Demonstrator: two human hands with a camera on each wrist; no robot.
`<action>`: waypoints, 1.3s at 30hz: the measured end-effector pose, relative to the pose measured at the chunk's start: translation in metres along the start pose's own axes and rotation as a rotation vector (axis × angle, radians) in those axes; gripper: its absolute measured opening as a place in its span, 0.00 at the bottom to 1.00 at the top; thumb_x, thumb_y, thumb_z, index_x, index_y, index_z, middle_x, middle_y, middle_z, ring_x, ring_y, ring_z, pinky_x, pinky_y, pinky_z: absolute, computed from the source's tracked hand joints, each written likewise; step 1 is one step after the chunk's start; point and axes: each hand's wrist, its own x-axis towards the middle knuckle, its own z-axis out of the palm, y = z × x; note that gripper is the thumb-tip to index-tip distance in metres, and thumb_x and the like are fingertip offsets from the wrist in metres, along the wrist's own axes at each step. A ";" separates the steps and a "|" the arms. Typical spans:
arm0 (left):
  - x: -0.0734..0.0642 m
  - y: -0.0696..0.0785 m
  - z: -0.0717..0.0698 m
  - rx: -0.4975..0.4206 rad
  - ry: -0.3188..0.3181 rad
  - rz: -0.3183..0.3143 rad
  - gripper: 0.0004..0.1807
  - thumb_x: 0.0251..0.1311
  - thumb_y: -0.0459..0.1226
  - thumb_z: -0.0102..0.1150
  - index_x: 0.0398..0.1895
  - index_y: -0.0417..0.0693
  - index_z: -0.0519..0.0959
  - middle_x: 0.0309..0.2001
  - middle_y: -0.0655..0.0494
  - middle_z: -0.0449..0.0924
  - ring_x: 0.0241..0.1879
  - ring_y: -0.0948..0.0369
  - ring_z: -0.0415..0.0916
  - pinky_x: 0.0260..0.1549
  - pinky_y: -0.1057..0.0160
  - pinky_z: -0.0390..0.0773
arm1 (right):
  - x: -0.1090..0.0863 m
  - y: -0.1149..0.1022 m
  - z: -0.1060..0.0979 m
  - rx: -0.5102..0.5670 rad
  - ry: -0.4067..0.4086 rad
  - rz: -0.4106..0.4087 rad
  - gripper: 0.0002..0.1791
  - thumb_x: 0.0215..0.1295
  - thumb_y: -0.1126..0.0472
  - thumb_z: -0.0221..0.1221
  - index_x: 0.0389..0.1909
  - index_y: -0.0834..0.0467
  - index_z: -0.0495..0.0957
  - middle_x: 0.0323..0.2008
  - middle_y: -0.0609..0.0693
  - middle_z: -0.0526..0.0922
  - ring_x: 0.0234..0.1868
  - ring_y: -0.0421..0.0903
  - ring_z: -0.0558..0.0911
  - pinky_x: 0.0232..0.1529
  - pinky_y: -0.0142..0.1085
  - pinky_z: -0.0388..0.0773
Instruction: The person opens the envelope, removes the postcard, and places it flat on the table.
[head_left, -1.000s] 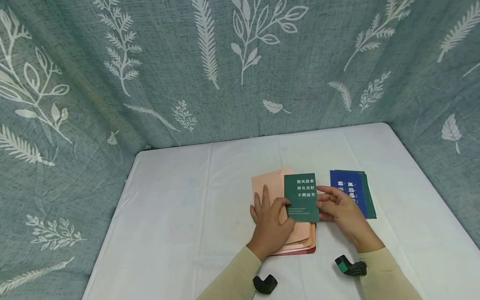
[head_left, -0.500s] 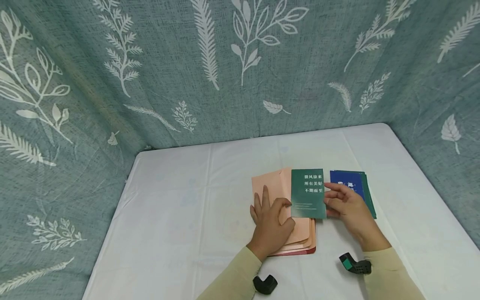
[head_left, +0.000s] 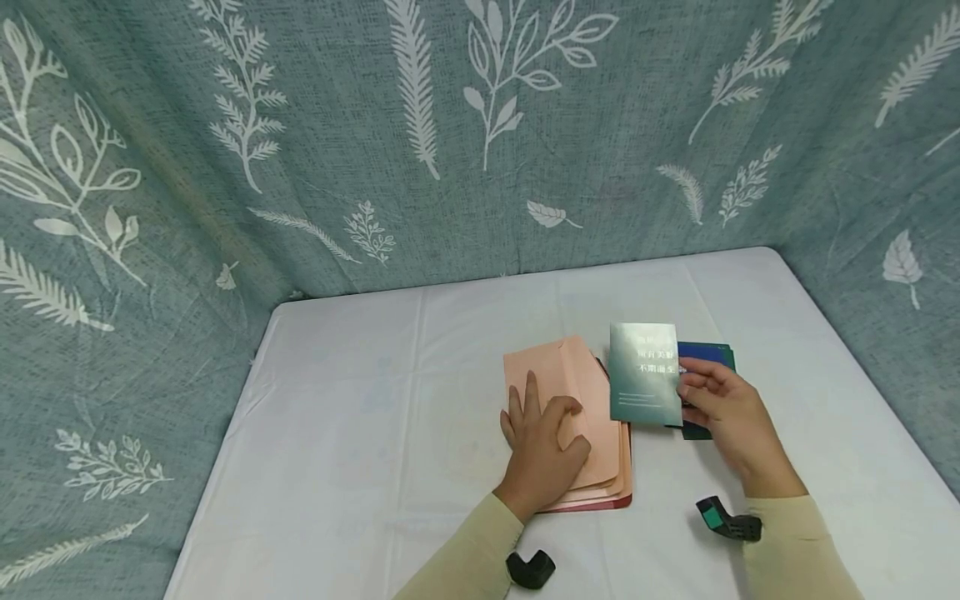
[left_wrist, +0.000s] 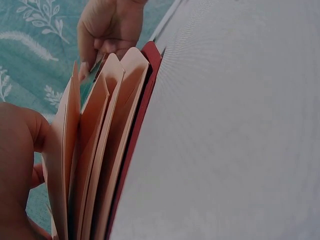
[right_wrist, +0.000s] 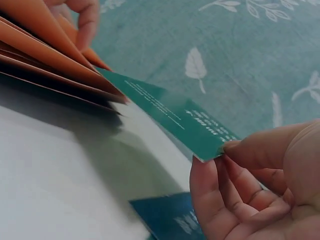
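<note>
My right hand (head_left: 738, 417) pinches a green card (head_left: 647, 392) with white printed characters by its right edge, thumb on one face and fingers behind. The card hangs in the air to the right of an opened book of stiff peach leaves (head_left: 600, 408) with a dark red cover (left_wrist: 132, 170). Spread over the top leaf, my left hand (head_left: 543, 450) presses it down with the index finger bent. From the left wrist, the leaves stand fanned apart at their lower edges. Blue and green cards (head_left: 705, 353) lie partly hidden behind the held card and the right hand.
A white cloth covers the table (head_left: 337, 417), with its far edge against a leaf-patterned teal curtain (head_left: 465, 208). Black wrist devices sit by both sleeves, the left device (head_left: 531, 569) near the front and the right device (head_left: 727, 521) beside the book.
My right hand has drawn the green card rightward and up off the peach leaves, and it now overlaps the blue and green cards. The left hand stays in place.
</note>
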 end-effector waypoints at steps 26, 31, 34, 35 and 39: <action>0.000 0.001 0.002 0.006 -0.021 -0.026 0.17 0.62 0.39 0.55 0.55 0.58 0.79 0.87 0.37 0.37 0.82 0.30 0.26 0.69 0.20 0.29 | 0.002 0.007 -0.047 -0.332 0.216 0.218 0.25 0.83 0.63 0.55 0.73 0.73 0.70 0.53 0.64 0.80 0.42 0.46 0.83 0.36 0.30 0.84; 0.000 0.000 0.004 0.020 -0.019 -0.040 0.18 0.62 0.39 0.57 0.56 0.57 0.81 0.87 0.37 0.36 0.82 0.30 0.24 0.70 0.21 0.30 | 0.000 0.005 -0.040 -0.524 0.293 0.157 0.26 0.82 0.58 0.56 0.70 0.72 0.74 0.53 0.68 0.81 0.46 0.59 0.83 0.34 0.37 0.80; 0.000 0.000 0.005 0.013 -0.023 -0.048 0.17 0.66 0.42 0.60 0.58 0.58 0.81 0.87 0.37 0.35 0.83 0.31 0.24 0.70 0.22 0.30 | -0.003 0.003 -0.027 -0.589 0.269 0.008 0.25 0.84 0.55 0.57 0.68 0.72 0.77 0.55 0.69 0.81 0.52 0.65 0.81 0.40 0.49 0.80; 0.000 -0.001 0.004 -0.008 -0.024 -0.052 0.17 0.68 0.44 0.60 0.59 0.58 0.81 0.88 0.38 0.35 0.83 0.32 0.25 0.70 0.22 0.29 | -0.004 0.002 -0.020 -0.598 0.245 -0.057 0.24 0.84 0.56 0.57 0.67 0.71 0.77 0.55 0.69 0.81 0.54 0.66 0.82 0.42 0.52 0.82; 0.001 -0.002 -0.010 -0.126 0.003 -0.063 0.22 0.75 0.51 0.62 0.67 0.59 0.79 0.88 0.42 0.38 0.84 0.36 0.31 0.71 0.22 0.35 | -0.010 0.001 0.014 -0.651 0.122 -0.305 0.22 0.82 0.59 0.62 0.65 0.70 0.79 0.56 0.68 0.82 0.55 0.66 0.83 0.51 0.62 0.82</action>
